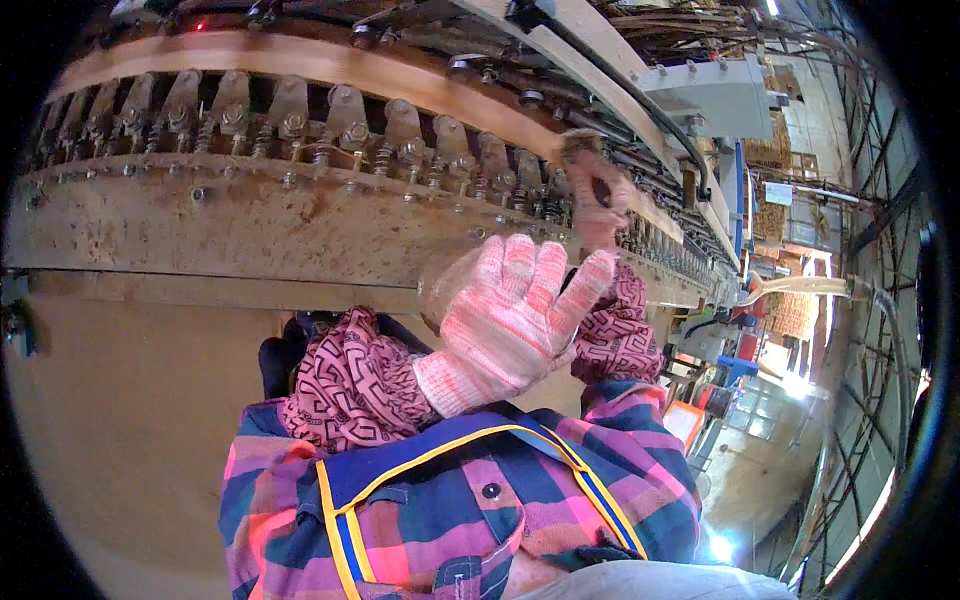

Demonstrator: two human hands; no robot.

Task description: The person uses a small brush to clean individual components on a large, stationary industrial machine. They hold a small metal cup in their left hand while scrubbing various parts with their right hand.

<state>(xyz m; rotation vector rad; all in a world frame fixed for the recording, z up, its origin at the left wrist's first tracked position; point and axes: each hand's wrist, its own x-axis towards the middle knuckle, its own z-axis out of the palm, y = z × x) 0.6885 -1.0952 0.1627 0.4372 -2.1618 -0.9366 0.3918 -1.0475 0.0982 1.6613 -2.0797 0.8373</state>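
My left hand (508,325), in a pink-and-white knitted glove, hovers in front of my chest with its fingers stretched and its thumb apart. Behind its wrist side, a brownish blurred shape (440,285) shows in part; I cannot make out what it is or whether the hand touches it. Farther out, my right hand (602,205) reaches to the row of spring-loaded metal clamps (405,135). Motion smears its fingers. A brown blurred lump (582,145) appears at its fingertips, too unclear to name. Beyond the clamps runs a long pale wooden strip (300,62).
A rusty metal beam (220,230) carries the clamps and lies between me and the strip. At the far right stand a light grey box (710,95) and a long rail (600,70). A hose (885,320) curves down near the wall. Brown floor (130,430) lies at left.
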